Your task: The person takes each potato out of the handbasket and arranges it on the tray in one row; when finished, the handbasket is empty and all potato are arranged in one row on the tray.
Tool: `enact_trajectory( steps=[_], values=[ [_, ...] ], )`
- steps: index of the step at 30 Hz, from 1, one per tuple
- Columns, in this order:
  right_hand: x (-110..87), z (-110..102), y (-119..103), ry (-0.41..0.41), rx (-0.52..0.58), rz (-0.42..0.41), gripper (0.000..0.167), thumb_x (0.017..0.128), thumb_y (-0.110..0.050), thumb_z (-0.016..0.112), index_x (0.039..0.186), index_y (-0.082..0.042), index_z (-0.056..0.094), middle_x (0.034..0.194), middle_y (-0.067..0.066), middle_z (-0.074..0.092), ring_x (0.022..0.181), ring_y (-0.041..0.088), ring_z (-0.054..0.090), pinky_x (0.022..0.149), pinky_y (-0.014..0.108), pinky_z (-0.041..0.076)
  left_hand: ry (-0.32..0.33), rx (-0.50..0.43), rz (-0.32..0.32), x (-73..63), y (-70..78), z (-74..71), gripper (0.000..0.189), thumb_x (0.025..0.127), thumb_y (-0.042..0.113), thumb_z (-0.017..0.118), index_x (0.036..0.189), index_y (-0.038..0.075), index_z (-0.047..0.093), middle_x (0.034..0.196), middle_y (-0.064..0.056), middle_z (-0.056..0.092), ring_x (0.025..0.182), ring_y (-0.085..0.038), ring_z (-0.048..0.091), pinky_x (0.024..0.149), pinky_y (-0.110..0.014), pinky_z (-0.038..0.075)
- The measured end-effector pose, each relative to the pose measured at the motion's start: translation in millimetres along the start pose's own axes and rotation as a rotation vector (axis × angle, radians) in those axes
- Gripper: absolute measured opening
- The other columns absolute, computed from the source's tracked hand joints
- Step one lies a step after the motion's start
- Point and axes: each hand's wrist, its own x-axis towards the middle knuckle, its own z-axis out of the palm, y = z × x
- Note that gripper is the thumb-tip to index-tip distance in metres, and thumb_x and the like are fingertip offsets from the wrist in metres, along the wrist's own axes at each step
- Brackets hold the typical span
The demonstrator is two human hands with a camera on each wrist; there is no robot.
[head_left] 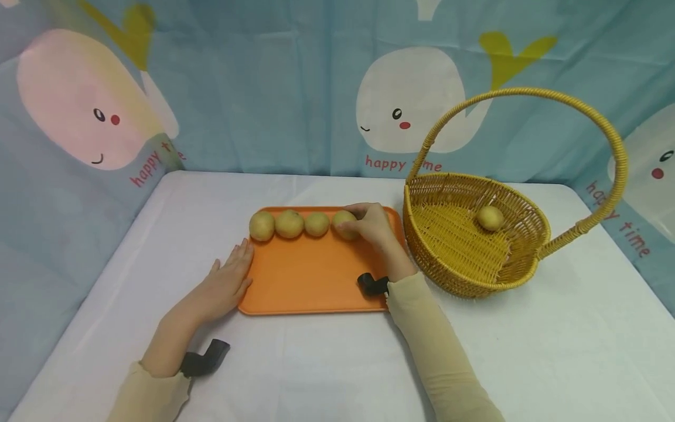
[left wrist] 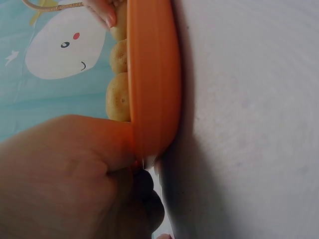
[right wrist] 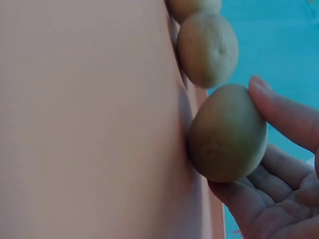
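Observation:
Several potatoes stand in a row along the far rim of the orange tray (head_left: 311, 275). My right hand (head_left: 373, 225) pinches the rightmost potato (right wrist: 229, 133) between thumb and fingers, its underside close to the tray floor. Left of it in the row are a smaller potato (head_left: 317, 224), another potato (head_left: 289, 224), and one in the far left corner, the leftmost potato (head_left: 261, 226). My left hand (head_left: 224, 287) rests against the tray's left edge, fingers fairly straight and thumb at the rim.
A yellow wicker basket (head_left: 464, 280) with a tall arched handle stands right of the tray, close to its edge. Inside lies a single potato (head_left: 490, 218). A white cloth (head_left: 316, 369) covers the table, and a blue whale-print curtain (head_left: 253, 88) hangs behind.

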Motion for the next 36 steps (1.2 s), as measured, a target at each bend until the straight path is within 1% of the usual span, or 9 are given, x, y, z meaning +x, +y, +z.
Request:
enact_trajectory(
  steps=[2,5,8,9,12,19,25,31,36],
  values=[
    [0.1,0.2,1.5,0.010,0.017,-0.004,0.041,0.079,-0.001,0.073,0.118,0.007,0.062,0.117,0.021,0.062,0.110,0.030,0.056,0.090,0.034,0.047,0.004,-0.001,0.003,-0.1,0.0,-1.0,0.062,0.098,0.014,0.043,0.146,-0.011,0.011,0.153,-0.028,0.004,0.139,-0.045,0.006,0.104,-0.068,0.005],
    [-0.5,-1.4,2.1,0.014,0.036,-0.005,0.039,0.082,-0.004,0.071,0.118,0.006,0.062,0.116,0.022,0.063,0.085,0.024,0.060,0.072,0.030,0.050,0.006,0.001,0.005,-0.4,1.3,-2.4,0.062,0.098,0.014,0.043,0.146,-0.011,0.011,0.153,-0.028,0.005,0.139,-0.045,0.007,0.103,-0.068,0.005],
    [-0.6,-3.9,1.8,-0.025,0.050,0.016,0.041,0.082,-0.004,0.071,0.121,0.005,0.060,0.118,0.021,0.062,0.085,0.024,0.061,0.073,0.030,0.050,0.010,0.009,0.004,-1.1,2.9,-3.3,0.062,0.098,0.014,0.044,0.146,-0.012,0.012,0.152,-0.029,0.006,0.139,-0.045,0.008,0.103,-0.069,0.006],
    [-1.0,-4.7,1.5,-0.042,0.051,0.023,0.043,0.082,-0.002,0.071,0.123,0.005,0.059,0.120,0.021,0.061,0.087,0.025,0.062,0.076,0.031,0.051,0.009,0.013,0.002,-1.2,3.1,-3.3,0.062,0.098,0.014,0.044,0.146,-0.012,0.013,0.152,-0.029,0.006,0.139,-0.046,0.008,0.103,-0.068,0.006],
    [-2.6,-7.6,0.1,-0.097,0.047,0.038,0.050,0.081,0.003,0.070,0.128,0.005,0.055,0.127,0.021,0.057,0.116,0.030,0.054,0.096,0.036,0.044,0.010,0.020,0.001,-1.8,2.9,-3.5,0.062,0.098,0.014,0.045,0.145,-0.012,0.013,0.152,-0.029,0.007,0.138,-0.046,0.009,0.103,-0.069,0.007],
    [-4.0,-9.8,3.3,-0.157,0.071,0.029,0.057,0.079,0.012,0.067,0.133,0.006,0.049,0.133,0.022,0.051,0.122,0.032,0.050,0.097,0.037,0.044,0.015,0.019,0.011,-1.9,3.2,-3.4,0.061,0.098,0.013,0.045,0.145,-0.013,0.015,0.152,-0.030,0.008,0.138,-0.046,0.010,0.103,-0.069,0.008],
    [-4.0,-7.2,6.1,-0.118,0.151,0.036,0.056,0.078,0.015,0.067,0.131,0.009,0.050,0.133,0.024,0.050,0.123,0.032,0.050,0.096,0.036,0.045,0.017,0.024,0.015,-1.2,4.4,-3.3,0.062,0.098,0.013,0.045,0.145,-0.013,0.015,0.151,-0.030,0.008,0.138,-0.047,0.011,0.103,-0.069,0.008],
    [-4.1,-4.5,6.2,-0.079,0.159,0.024,0.054,0.077,0.013,0.069,0.128,0.009,0.052,0.131,0.024,0.052,0.120,0.031,0.052,0.095,0.035,0.046,0.016,0.018,0.011,-0.6,4.1,-3.2,0.062,0.098,0.013,0.045,0.145,-0.013,0.014,0.152,-0.030,0.008,0.138,-0.047,0.010,0.103,-0.069,0.008],
    [-3.3,-4.2,6.6,-0.081,0.168,0.010,0.054,0.077,0.013,0.070,0.127,0.010,0.053,0.131,0.023,0.052,0.121,0.031,0.052,0.095,0.035,0.045,0.014,0.011,0.010,-0.5,4.7,-3.1,0.062,0.098,0.013,0.045,0.145,-0.013,0.014,0.152,-0.030,0.008,0.138,-0.047,0.010,0.103,-0.069,0.007]
  ],
)
